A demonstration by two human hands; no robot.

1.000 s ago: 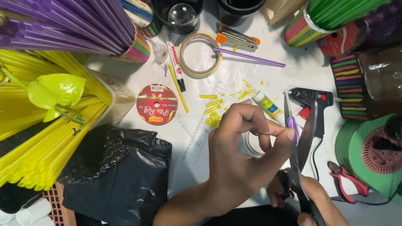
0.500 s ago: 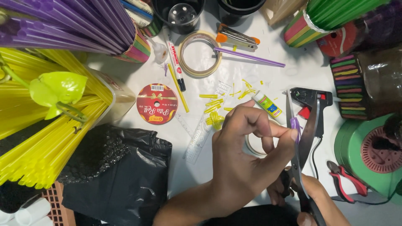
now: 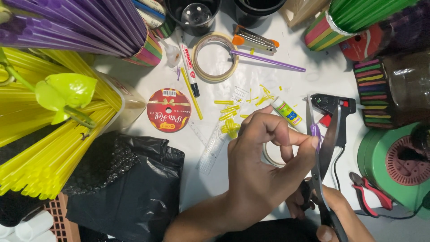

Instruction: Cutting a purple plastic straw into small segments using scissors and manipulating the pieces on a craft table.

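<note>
Left hand (image 3: 264, 166) pinching short purple straw piece (image 3: 316, 133) between open scissors (image 3: 323, 152) blades, near right of white table (image 3: 251, 85). Right hand (image 3: 331, 215) clamped on scissor handles. Glue gun (image 3: 333, 110) just beyond.

Left hand (image 3: 264, 170): bare, no ring, glove or watch showing; forearm unsleeved to the frame edge; short plain nails. Right hand (image 3: 333, 210): bare, mostly hidden low in the frame; wearing nothing visible on fingers or wrist.
</note>
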